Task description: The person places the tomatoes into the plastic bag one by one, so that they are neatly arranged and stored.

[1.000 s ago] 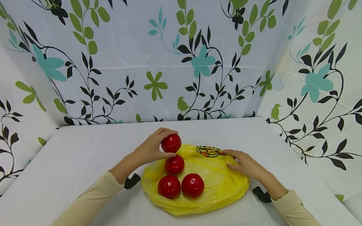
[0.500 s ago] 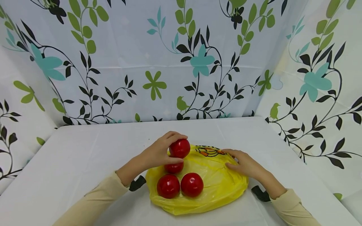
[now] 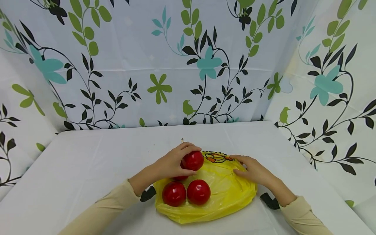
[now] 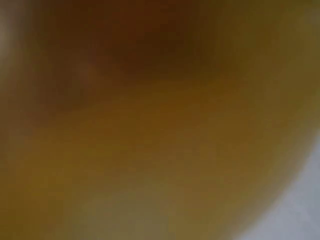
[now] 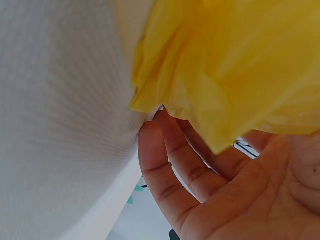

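My left hand point(image 3: 173, 162) holds a shiny red ball point(image 3: 194, 160), thumb below and fingers over its top. It is above the far left part of a yellow plastic bag point(image 3: 226, 195). A second red ball point(image 3: 180, 178) is mostly hidden behind that hand. Two more, a left red ball point(image 3: 174, 194) and a right red ball point(image 3: 198, 192), lie side by side on the bag. At the bag's right side my right hand point(image 3: 255, 170) holds its edge; in the right wrist view its fingers point(image 5: 155, 150) curl beneath the yellow plastic. The left wrist view is a blur.
A white table point(image 3: 88, 169) bears the bag. Behind it hangs a curtain point(image 3: 132, 58) printed with leaves and flowers, and similar patterned cloth point(image 3: 329, 124) stands at both sides. Small dark specks lie on the table beyond the bag.
My left hand has moved right and slightly nearer with the red ball, covering more of the ball behind it. My right hand stays at the bag's edge.
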